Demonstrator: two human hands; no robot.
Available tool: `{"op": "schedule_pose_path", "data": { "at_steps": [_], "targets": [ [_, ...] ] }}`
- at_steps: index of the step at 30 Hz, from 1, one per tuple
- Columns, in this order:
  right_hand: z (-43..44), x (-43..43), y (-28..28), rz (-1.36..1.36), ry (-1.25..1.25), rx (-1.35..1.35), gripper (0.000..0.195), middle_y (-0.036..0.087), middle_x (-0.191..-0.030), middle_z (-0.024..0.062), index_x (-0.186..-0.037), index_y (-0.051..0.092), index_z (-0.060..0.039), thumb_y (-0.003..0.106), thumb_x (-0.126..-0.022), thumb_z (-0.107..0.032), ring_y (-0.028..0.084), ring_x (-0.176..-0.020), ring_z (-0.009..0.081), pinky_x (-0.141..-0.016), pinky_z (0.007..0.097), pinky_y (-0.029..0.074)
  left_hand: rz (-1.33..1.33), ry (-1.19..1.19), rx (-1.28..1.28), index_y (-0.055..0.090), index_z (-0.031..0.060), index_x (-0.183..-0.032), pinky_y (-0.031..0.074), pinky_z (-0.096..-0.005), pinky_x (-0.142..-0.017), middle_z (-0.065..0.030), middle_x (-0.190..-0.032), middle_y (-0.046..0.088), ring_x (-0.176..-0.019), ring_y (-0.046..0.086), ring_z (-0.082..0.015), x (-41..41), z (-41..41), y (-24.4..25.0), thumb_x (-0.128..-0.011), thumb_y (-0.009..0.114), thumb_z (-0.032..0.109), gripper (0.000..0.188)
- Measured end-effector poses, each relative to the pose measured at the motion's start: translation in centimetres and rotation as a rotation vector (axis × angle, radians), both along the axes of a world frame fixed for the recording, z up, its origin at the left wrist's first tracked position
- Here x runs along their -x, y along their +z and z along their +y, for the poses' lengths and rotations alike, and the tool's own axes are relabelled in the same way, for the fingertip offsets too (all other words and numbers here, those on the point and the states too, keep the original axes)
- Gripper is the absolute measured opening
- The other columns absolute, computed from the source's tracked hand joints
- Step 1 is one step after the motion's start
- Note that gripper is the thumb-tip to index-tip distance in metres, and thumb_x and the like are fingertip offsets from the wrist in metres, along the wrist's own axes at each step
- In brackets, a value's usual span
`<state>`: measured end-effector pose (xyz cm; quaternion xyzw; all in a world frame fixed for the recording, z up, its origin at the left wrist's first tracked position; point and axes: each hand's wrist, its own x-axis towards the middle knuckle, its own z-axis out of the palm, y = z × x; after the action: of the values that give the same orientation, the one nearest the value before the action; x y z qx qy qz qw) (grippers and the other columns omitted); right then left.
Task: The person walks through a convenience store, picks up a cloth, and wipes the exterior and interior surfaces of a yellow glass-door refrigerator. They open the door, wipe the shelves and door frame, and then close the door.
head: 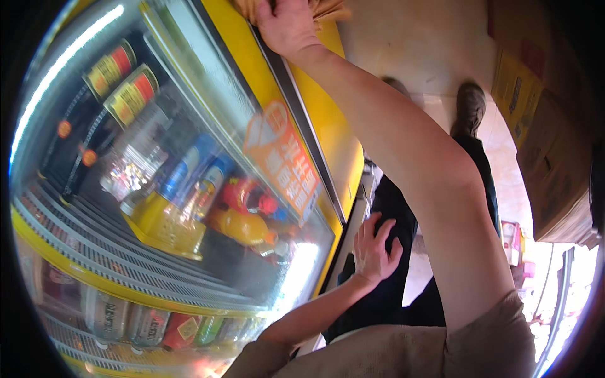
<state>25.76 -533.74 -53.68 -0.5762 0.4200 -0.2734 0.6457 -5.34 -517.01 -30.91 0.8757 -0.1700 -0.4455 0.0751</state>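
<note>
My right hand [288, 26] is at the top edge of the view with a crumpled orange-brown cloth [326, 9] under its fingers, against the yellow frame [326, 118] of a glass-door display cooler. Part of this hand is cut off by the picture's edge. Lower down, near the cooler's lower corner and in front of my dark trousers, my left hand [378, 255] hangs with its fingers apart and nothing in them. An orange and white sticker [283, 160] is on the cooler's glass. Behind the glass, bottles stand on a wire shelf [142, 255].
Dark bottles with yellow and red labels [130, 97], a yellow container [165, 227] and a red-labelled bottle [246, 196] are inside the cooler. Cardboard boxes [557, 165] stand at the right. A shoe [470, 101] is on the tiled floor [425, 42].
</note>
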Motion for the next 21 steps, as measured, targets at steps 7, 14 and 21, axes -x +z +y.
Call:
{"op": "schedule_pose_path", "data": {
  "at_steps": [7, 14, 21],
  "targets": [
    [15.7, 18.4, 4.4, 0.04, 0.225, -0.209, 0.044, 0.049, -0.138, 0.023, -0.133, 0.054, -0.0054, 0.062, -0.089, -0.007, 0.048, -0.128, 0.0442, -0.107, 0.0451, 0.043, -0.013, 0.036, 0.0, 0.064, 0.0094, -0.119, 0.047, -0.0495, -0.093, -0.0208, -0.123, 0.055, -0.109, 0.056, -0.0404, 1.6, 2.1, -0.1, -0.075, 0.069, 0.015, 0.045],
    [18.9, 22.6, 7.1, 0.362, 0.373, -0.578, 0.043, 0.055, -0.13, 0.0228, -0.127, 0.059, -0.0042, 0.067, -0.086, -0.016, 0.05, -0.127, 0.0422, -0.107, 0.0442, 0.043, -0.043, 0.11, 0.017, 0.066, 0.011, -0.118, 0.047, -0.0495, -0.095, -0.0199, -0.125, 0.055, -0.112, 0.055, -0.0401, 5.7, 5.2, 0.6, -0.079, 0.068, 0.012, 0.039],
    [14.0, 9.2, -5.4, 0.253, 0.116, -0.039, 0.037, 0.055, -0.131, 0.0262, -0.126, 0.055, -0.0016, 0.053, -0.096, -0.023, 0.048, -0.125, 0.0452, -0.11, 0.0504, 0.034, -0.12, 0.304, -0.07, 0.069, 0.0093, -0.114, 0.047, -0.0436, -0.1, -0.0189, -0.131, 0.057, -0.118, 0.056, -0.0398, 14.9, 10.3, 3.6, -0.08, 0.069, 0.008, 0.034]
  ]
}}
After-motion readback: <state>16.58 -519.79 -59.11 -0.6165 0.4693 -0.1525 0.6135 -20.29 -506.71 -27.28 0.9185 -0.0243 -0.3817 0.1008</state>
